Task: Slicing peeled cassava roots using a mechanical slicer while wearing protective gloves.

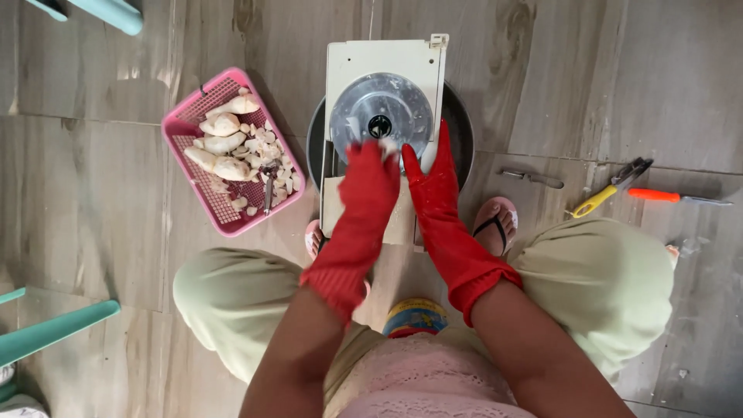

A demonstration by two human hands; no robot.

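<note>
step: feeding a pale root piece (385, 147) at the slicer disc (381, 116) | left hand (370, 182) closed on piece, just below disc | right hand (433, 182) flat, fingers open, beside disc | 1 pink basket (179, 128) left of disc | next, likely: steady pressure, fingertips kept off disc

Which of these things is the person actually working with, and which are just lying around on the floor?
In use:
left hand and right hand, both in red gloves, at the slicer
slicer with its round metal blade
dark pan under it
pink basket of peeled roots

Lying about:
yellow-handled pliers
orange-handled screwdriver
small grey tool
</note>
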